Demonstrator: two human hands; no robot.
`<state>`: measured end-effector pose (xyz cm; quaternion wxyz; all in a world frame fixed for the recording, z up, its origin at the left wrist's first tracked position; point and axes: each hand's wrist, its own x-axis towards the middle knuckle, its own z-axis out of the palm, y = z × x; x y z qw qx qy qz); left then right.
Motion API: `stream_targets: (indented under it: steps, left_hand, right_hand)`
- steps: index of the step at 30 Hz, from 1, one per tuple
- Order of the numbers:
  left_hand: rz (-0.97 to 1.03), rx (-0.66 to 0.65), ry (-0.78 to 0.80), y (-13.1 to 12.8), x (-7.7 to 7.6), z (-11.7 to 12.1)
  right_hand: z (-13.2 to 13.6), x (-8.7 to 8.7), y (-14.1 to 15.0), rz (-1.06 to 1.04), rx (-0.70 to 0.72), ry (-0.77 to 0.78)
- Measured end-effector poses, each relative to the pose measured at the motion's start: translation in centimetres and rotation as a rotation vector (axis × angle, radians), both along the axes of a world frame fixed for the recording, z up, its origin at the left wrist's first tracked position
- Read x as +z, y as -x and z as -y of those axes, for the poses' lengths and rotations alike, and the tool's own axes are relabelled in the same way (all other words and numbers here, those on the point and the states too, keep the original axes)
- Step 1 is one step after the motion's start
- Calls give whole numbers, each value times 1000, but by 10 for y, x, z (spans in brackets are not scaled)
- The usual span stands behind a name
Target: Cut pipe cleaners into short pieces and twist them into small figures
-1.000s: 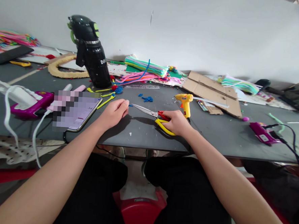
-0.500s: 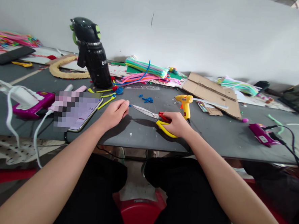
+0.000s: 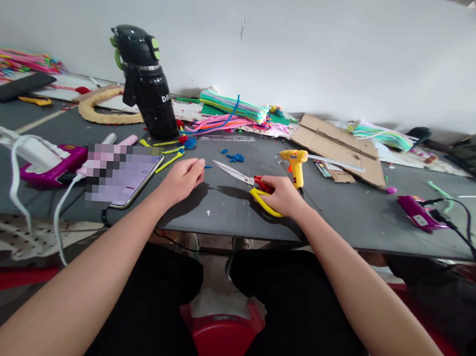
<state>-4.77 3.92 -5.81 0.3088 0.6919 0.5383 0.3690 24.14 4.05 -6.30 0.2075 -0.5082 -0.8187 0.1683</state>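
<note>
Between the pinched thumb and fingers of my left hand (image 3: 184, 179) is a short blue piece of pipe cleaner (image 3: 208, 167), its thin tip poking out to the right. My right hand (image 3: 282, 194) grips scissors (image 3: 234, 173) by their red and yellow handles. The blades look nearly closed and point left, with a small gap between their tips and the blue piece. Just beyond lie cut blue bits (image 3: 236, 158). Yellow stems with red and blue ends (image 3: 174, 151) rest past my left hand.
A phone (image 3: 130, 185) and purple power socket (image 3: 57, 167) are on the left. Behind stands a black bottle (image 3: 156, 98). A yellow glue gun (image 3: 297, 165) is beyond my right hand, near cardboard (image 3: 340, 146). Pipe cleaner bundles (image 3: 234, 105) line the wall.
The scissors have drawn slightly right, away from the blue piece, and their blade tips have risen a little. My left hand has barely moved.
</note>
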Motion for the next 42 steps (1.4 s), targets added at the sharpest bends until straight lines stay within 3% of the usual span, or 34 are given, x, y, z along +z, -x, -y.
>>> stream_targets:
  steps: [42]
  left_hand:
    - [21,-38,-25,1,-3,-1]
  right_hand:
    - [0,0,0,25,11,9]
